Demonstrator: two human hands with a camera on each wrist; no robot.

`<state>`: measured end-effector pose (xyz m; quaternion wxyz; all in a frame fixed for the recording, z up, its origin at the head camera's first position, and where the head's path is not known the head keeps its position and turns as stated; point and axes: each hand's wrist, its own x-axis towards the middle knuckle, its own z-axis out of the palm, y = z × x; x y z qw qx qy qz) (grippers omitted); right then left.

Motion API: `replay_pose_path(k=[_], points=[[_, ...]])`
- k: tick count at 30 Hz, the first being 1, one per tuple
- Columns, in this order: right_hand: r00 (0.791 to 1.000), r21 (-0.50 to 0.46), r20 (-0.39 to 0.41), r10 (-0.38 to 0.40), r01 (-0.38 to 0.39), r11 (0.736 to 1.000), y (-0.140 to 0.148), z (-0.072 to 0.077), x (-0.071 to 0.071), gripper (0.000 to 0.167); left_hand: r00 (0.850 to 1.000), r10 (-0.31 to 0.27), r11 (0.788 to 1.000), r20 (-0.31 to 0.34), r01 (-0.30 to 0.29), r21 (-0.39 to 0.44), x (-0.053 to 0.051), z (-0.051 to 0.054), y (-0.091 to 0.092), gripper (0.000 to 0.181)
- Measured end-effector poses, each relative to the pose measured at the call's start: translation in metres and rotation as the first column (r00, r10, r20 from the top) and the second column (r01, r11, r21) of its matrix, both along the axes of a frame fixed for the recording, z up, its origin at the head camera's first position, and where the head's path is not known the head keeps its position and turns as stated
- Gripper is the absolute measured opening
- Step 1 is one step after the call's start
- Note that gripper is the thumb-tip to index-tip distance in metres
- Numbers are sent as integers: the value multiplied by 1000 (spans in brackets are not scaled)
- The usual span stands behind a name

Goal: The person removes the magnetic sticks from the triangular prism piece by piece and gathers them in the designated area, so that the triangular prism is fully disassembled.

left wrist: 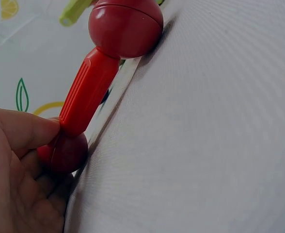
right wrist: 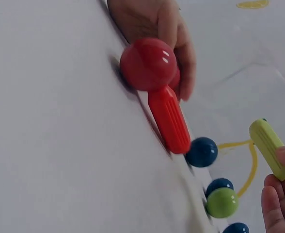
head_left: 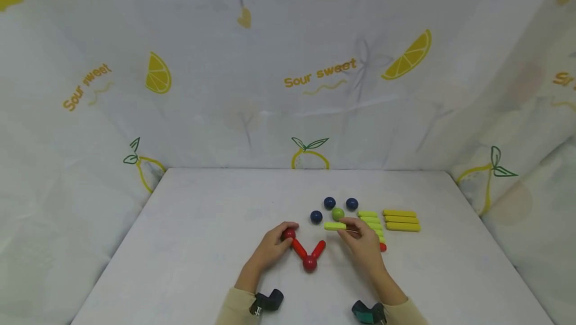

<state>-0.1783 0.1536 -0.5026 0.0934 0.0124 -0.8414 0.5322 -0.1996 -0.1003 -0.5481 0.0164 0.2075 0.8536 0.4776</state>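
My left hand (head_left: 272, 248) grips a dark red ball (left wrist: 64, 153) at one end of a V-shaped piece on the table. That V has two red rods (left wrist: 88, 94) meeting at a second red ball (head_left: 309, 264), nearest me; its right rod (head_left: 318, 249) has a free end. To the right, my right hand (head_left: 363, 245) pinches a short light-green rod (right wrist: 269, 149) between thumb and fingers, held up over the table. Its left end points toward the V, apart from it.
Behind the hands lie several dark blue balls (head_left: 316, 217) and a green ball (head_left: 337, 214). Light-green rods (head_left: 369, 219) and a red rod (head_left: 383, 247) sit beside the right hand, partly covered by it. Longer yellow rods (head_left: 402, 219) lie farther right. A printed curtain (head_left: 216, 90) hangs behind the table.
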Motion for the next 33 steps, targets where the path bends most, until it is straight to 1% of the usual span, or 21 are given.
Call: replay_pose_path(k=[3,5,9,12,15,19,24,27,29,33], points=[[999,49,-5,-39,39,998,22,4,7,31,1000,0,1000,-11,0,-10,0,-1,0,34],[999,65,-1,-50,50,997,36,5,13,31,1000,1,1000,-12,-1,-11,0,0,0,34],[998,70,11,-54,53,996,59,1,26,30,1000,6,1000,0,-6,-10,0,1,0,34],[996,97,46,-72,67,993,71,-5,35,31,1000,5,1000,8,-5,-12,0,2,0,34],[989,134,114,-96,80,988,79,-10,42,35,1000,5,1000,16,-4,-8,1,3,0,34],[975,157,187,-118,89,984,83,-13,45,38,1000,7,1000,12,-7,-2,1,3,1,35],[963,185,230,-137,95,978,86,-17,44,39,1000,9,1000,-16,-9,-9,1,1,1,34],[968,218,207,-145,99,971,86,-22,43,38,1000,10,1000,-23,-10,-12,1,0,0,34],[974,245,167,-153,110,963,86,-25,43,34,1000,11,1000,-18,-12,-11,2,1,0,35],[980,308,98,-171,133,942,87,-29,42,31,1000,14,1000,2,-14,-6,2,2,1,36]])
